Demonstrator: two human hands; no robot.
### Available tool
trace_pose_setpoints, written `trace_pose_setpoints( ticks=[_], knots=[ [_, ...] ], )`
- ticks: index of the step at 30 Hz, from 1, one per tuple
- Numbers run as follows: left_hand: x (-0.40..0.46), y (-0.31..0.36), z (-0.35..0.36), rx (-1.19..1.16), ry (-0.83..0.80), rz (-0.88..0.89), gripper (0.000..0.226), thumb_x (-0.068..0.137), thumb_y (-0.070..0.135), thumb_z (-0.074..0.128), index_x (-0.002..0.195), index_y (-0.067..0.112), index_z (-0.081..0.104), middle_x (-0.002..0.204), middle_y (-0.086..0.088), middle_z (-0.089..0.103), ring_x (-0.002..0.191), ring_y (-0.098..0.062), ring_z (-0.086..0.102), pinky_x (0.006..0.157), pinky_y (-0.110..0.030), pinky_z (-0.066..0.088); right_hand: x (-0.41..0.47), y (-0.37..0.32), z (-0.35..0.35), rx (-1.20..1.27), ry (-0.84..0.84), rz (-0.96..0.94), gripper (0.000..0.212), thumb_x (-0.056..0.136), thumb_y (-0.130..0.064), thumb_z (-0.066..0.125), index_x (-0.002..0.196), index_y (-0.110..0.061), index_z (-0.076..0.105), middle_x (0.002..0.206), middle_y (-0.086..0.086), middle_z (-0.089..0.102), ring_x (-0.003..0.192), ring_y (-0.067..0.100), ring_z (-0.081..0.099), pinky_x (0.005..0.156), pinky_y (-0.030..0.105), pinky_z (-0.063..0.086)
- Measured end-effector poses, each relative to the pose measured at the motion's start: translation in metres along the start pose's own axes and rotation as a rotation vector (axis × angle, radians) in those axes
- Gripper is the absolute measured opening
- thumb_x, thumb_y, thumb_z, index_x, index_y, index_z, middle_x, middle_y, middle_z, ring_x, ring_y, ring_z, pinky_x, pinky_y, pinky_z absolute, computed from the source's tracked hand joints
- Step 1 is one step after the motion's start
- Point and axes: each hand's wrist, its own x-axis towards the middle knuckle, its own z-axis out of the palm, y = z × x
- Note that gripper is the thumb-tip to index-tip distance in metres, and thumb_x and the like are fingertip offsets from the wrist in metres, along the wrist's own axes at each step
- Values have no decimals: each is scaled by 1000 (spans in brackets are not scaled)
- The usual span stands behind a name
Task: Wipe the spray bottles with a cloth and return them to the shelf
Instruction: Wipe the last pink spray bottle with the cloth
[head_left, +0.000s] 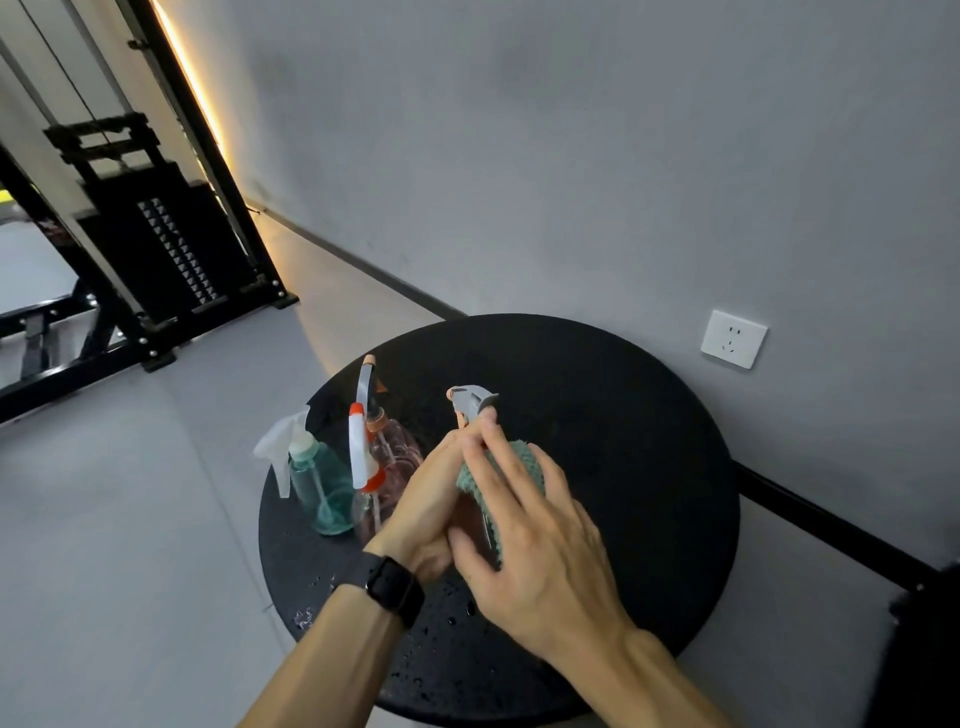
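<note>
The left hand grips a grey-headed spray bottle above the worktop while the right hand presses the green cloth on it, and three other bottles probably wait; no shelf is visible.

Gym or fitness room showing. Black cable machine with pinned weight stack standing at left, cables running up its frame. Grey floor spreading under it, LED strip glowing along upright. Plain grey wall carrying white socket; round black table sitting against it.
</note>
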Motion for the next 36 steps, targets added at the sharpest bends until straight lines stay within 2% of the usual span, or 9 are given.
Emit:
trace_pose_setpoints(
  ticks=[3,7,9,16,19,23,27,31,36],
  knots=[
    [-9,4,5,-74,21,21,21,92,31,61,86,12,67,86,-9,67,74,-21,68,70,-33,56,2,0,-1,-22,19,10,76,84,-50,51,152,-27,24,162,-12,9,133,25,40,89,39,54],
    [-17,8,7,-121,-30,76,26,85,19,55,93,1,71,88,-13,72,74,-23,72,68,-33,61,6,-2,-6,-70,81,28,68,82,-45,51,145,-21,41,159,-7,25,125,24,47,82,38,56],
    [-21,6,8,-127,-85,67,32,89,21,52,101,0,73,96,-16,73,84,-25,73,75,-33,62,10,-5,-10,-65,124,30,67,82,-42,50,144,-19,43,157,-6,28,126,25,47,83,37,56],
    [-34,-1,22,-190,-24,182,52,107,30,31,96,28,82,100,-3,77,93,-12,73,75,-21,58,24,-21,-17,-48,144,52,64,87,-42,44,148,-21,37,158,-4,26,134,25,40,95,38,52],
    [-36,3,23,-238,14,214,57,105,31,30,86,26,83,93,-3,78,86,-12,75,71,-21,59,28,-30,-15,-142,124,61,58,97,-43,33,150,-20,30,160,-2,22,145,29,24,111,52,32],
    [-35,5,19,-267,11,169,51,97,40,39,79,20,83,84,-4,77,78,-13,75,66,-22,59,27,-33,-11,-222,117,32,52,102,-37,25,150,-17,28,160,0,19,149,30,6,114,61,16],
    [-29,3,14,-339,23,115,44,87,48,52,75,15,80,77,-7,73,69,-18,71,70,-31,58,11,-33,-5,-276,145,1,52,99,-34,32,148,-15,37,158,3,26,147,36,12,115,59,11],
    [-25,1,15,-348,17,90,47,94,44,48,71,15,78,72,-5,71,64,-17,70,62,-29,59,7,-31,-5,-352,156,11,52,98,-32,32,146,-13,39,156,5,30,148,27,16,118,56,5],
    [-26,-2,16,-271,17,101,37,92,38,50,87,11,74,78,-6,71,69,-15,71,64,-25,59,20,-27,-14,-215,87,-8,51,100,-30,26,146,-12,39,156,4,31,148,19,18,115,51,22]
  ],
)
